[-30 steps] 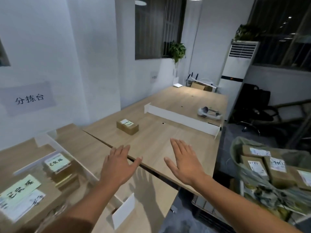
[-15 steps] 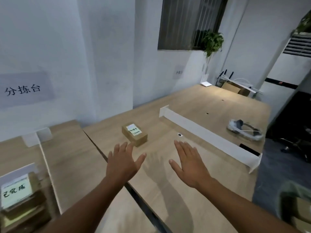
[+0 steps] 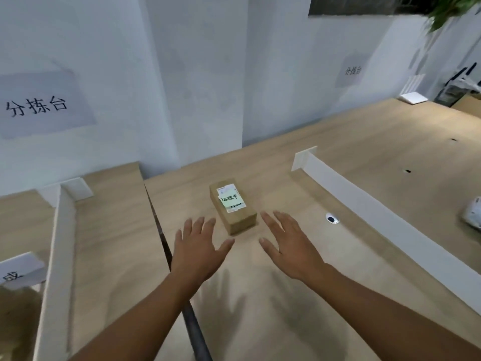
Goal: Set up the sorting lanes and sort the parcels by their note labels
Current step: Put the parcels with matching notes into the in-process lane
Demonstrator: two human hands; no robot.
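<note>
A small brown cardboard parcel (image 3: 235, 214) with a shipping label and a green handwritten note on top lies on the wooden table (image 3: 299, 295). My left hand (image 3: 199, 250) hovers flat just short of its near left corner, fingers spread. My right hand (image 3: 289, 244) hovers flat just right of it, fingers straight. Neither hand touches the parcel. A white divider strip (image 3: 385, 225) stands on the table to the right, another white divider (image 3: 56, 256) on the left table.
A dark gap (image 3: 166, 246) separates the two tables. At the far left edge a white card with writing (image 3: 18, 269) shows. A round cable hole (image 3: 332, 219) sits right of my right hand. Paper signs (image 3: 39, 105) hang on the wall.
Both hands have moved forward toward the parcel, which now lies between their fingertips. My view has turned left and down; the labelled boxes at the left have left the view.
</note>
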